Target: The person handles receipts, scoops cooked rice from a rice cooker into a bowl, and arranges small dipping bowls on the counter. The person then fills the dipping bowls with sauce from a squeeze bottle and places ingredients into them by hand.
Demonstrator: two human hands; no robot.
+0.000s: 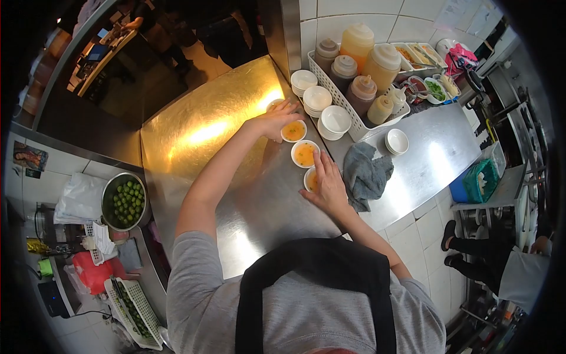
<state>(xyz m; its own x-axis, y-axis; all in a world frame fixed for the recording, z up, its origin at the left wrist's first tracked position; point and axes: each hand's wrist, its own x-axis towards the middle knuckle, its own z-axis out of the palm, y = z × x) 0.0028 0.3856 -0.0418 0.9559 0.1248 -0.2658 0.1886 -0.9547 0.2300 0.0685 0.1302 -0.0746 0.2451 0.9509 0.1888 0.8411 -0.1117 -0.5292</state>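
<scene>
A row of small white bowls holding orange liquid stands on the metal counter [259, 218]. My left hand [276, 124] reaches over its far end, fingers stretched out and apart. Partly behind those fingers is the farthest bowl [274, 104], while another bowl [293, 131] sits beside the palm. A third bowl [303, 154] with green flecks lies between my two hands. My right hand [329, 186] is spread along the side of the nearest bowl [311, 179], covering part of it, with the thumb near its front edge. Whether either hand grips a rim is hard to see.
Stacked white bowls [336, 121] and a white basket [359, 131] of sauce bottles stand to the right, near a grey cloth [367, 171]. At left sits a metal pot [106, 203] of green fruit. Another person [519, 271] stands at far right.
</scene>
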